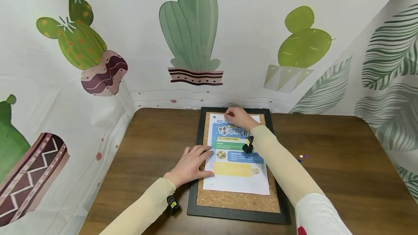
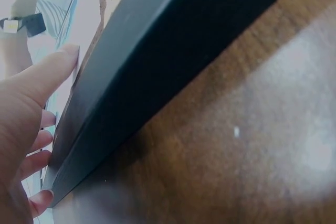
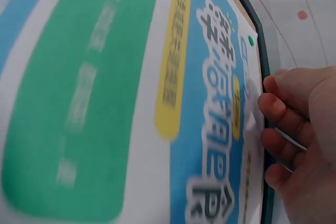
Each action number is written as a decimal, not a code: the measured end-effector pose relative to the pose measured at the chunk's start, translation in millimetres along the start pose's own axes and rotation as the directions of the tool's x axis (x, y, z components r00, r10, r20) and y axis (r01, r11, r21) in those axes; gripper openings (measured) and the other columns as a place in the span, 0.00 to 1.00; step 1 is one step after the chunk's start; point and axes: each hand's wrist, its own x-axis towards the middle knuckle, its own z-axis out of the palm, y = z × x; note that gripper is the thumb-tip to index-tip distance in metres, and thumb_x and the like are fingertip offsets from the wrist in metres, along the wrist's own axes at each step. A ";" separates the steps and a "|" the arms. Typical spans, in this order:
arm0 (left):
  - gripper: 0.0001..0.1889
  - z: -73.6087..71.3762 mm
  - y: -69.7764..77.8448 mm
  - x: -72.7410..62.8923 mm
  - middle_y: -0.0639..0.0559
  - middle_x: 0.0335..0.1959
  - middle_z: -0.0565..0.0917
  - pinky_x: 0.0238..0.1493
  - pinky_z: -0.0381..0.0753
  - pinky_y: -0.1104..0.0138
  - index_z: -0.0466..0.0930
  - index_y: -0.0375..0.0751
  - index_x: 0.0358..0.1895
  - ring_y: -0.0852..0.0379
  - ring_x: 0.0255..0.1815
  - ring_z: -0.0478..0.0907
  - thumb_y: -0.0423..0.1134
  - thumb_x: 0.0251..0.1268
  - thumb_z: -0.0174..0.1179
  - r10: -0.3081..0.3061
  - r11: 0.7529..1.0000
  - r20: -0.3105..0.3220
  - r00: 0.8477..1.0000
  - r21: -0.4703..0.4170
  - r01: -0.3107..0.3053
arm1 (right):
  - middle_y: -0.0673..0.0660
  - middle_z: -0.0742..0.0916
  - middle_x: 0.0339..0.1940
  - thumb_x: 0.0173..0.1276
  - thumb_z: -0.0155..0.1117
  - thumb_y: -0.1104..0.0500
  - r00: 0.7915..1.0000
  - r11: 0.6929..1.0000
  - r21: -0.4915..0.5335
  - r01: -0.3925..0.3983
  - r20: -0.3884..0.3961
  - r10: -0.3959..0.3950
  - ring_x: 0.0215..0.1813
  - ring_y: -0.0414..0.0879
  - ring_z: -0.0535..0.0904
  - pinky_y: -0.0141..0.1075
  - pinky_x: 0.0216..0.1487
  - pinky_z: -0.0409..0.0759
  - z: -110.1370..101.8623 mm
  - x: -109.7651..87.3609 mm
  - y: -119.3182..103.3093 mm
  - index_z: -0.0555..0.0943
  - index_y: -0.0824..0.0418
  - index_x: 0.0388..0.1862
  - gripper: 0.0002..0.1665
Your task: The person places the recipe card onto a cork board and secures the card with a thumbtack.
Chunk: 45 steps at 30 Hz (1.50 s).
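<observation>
A printed poster point(image 1: 236, 186) with blue, green and yellow blocks lies on a black-framed cork board point(image 1: 240, 205). A small green pin point(image 3: 251, 40) sits at its upper left corner. My left hand point(image 1: 192, 164) rests with spread fingers on the frame's left side and the poster's left edge. In the left wrist view its thumb point(image 2: 60, 66) lies on the paper and the fingers reach along the frame. Over the poster's top edge hovers my right hand point(image 1: 240, 117), fingers loosely bent; nothing shows between the fingertips point(image 3: 273, 106).
Several small coloured pins point(image 1: 301, 156) lie on the brown wooden table point(image 1: 336, 162) right of the board. Behind the table's far edge hangs a white cloth point(image 1: 248, 46) printed with cacti and leaves. The board's top edge lies close to that cloth.
</observation>
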 end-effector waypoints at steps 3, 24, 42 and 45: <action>0.42 0.8 -0.2 -1.1 0.46 0.74 0.74 0.57 0.68 0.52 0.76 0.44 0.73 0.47 0.72 0.69 0.66 0.62 0.69 -0.002 1.000 -0.001 1.000 -0.006 0.002 | 0.57 0.87 0.42 0.82 0.58 0.55 1.000 1.000 0.016 0.000 -0.015 0.000 0.40 0.49 0.78 0.44 0.47 0.77 -6.2 -9.4 4.4 0.85 0.62 0.52 0.14; 0.42 3.2 -2.9 -2.5 0.45 0.74 0.74 0.55 0.68 0.52 0.76 0.44 0.73 0.47 0.72 0.69 0.65 0.61 0.71 0.014 0.999 -0.026 1.000 -0.031 -0.015 | 0.55 0.85 0.39 0.80 0.61 0.57 0.993 0.997 -0.041 0.060 -0.096 -0.064 0.39 0.49 0.76 0.44 0.42 0.75 -47.4 -80.0 25.4 0.85 0.64 0.50 0.12; 0.42 4.8 -2.9 -2.1 0.46 0.73 0.74 0.55 0.67 0.52 0.76 0.43 0.73 0.47 0.72 0.69 0.64 0.59 0.72 0.007 0.999 -0.034 0.999 -0.052 -0.009 | 0.54 0.86 0.39 0.77 0.65 0.61 0.982 0.992 -0.095 0.082 -0.164 -0.097 0.38 0.47 0.76 0.43 0.42 0.77 -67.4 -137.6 47.4 0.86 0.65 0.48 0.09; 0.43 4.4 -2.8 -1.8 0.46 0.73 0.74 0.56 0.67 0.52 0.76 0.43 0.73 0.46 0.72 0.69 0.65 0.59 0.72 0.005 0.999 -0.032 0.999 -0.054 -0.007 | 0.54 0.86 0.41 0.78 0.64 0.61 0.980 0.991 -0.112 0.075 -0.174 -0.094 0.40 0.47 0.78 0.45 0.44 0.78 -70.5 -147.9 49.2 0.86 0.65 0.48 0.09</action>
